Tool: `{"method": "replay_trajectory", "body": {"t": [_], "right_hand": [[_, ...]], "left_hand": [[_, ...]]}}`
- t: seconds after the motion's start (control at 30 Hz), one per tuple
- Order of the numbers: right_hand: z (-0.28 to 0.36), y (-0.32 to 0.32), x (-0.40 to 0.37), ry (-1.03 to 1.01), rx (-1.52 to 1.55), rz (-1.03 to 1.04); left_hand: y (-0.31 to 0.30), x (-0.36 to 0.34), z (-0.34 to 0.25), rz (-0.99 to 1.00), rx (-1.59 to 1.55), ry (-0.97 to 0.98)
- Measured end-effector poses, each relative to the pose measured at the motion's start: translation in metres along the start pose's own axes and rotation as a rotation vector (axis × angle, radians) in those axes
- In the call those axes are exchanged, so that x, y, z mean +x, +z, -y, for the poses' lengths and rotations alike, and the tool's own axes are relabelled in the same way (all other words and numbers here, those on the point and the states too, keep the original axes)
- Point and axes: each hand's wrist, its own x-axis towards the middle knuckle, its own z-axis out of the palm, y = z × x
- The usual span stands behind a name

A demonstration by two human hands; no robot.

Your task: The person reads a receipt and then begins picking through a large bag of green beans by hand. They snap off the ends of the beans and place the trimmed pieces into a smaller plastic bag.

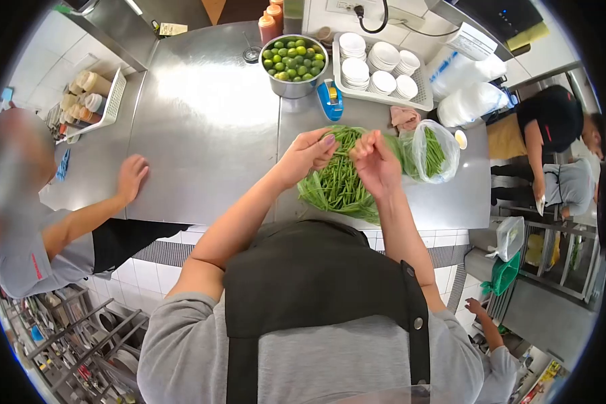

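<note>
Cut green beans [343, 178] lie heaped on an opened clear plastic bag [316, 195] on the steel counter. Over the left edge of the heap is my left hand [308, 157], its thumb and fingers pinched together; what sits in the pinch is too small to make out. My right hand [377, 163] is raised over the heap's right side, palm partly toward me, fingers curled in. Whether it grips anything is hidden. Just to the right stands a second plastic bag [450, 161] with more green beans [434, 153] inside.
Behind the beans are a steel pot of limes [293, 89], a blue tape dispenser [330, 101] and a white tray [421, 101] of stacked small dishes. A pink cloth [405, 118] lies nearby. At left, a co-worker's hand [133, 178] rests on the steel counter [202, 135].
</note>
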Motion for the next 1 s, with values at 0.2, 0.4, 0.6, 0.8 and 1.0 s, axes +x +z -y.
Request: {"method": "replay_trajectory", "body": {"t": [0.2, 0.4, 0.6, 0.8, 1.0], "right_hand": [[0.013, -0.01, -0.031, 0.099, -1.698, -0.093], [0.017, -0.005, -0.041, -0.148, -1.798, -0.177], [0.008, 0.0, -0.038, -0.165, -1.635, -0.275], [0.0, 0.034, -0.036, -0.137, -1.859, -0.249], [-0.014, 0.036, -0.034, -0.34, -1.889, -0.161]], "left_hand": [[0.004, -0.013, 0.0, -0.003, -0.102, 0.059], [-0.001, -0.008, 0.008, -0.058, -0.462, 0.088], [-0.001, -0.011, -0.003, -0.06, -0.628, 0.096], [-0.009, -0.006, -0.001, -0.047, -0.661, 0.121], [-0.012, -0.001, 0.001, -0.057, -0.698, 0.149]]}}
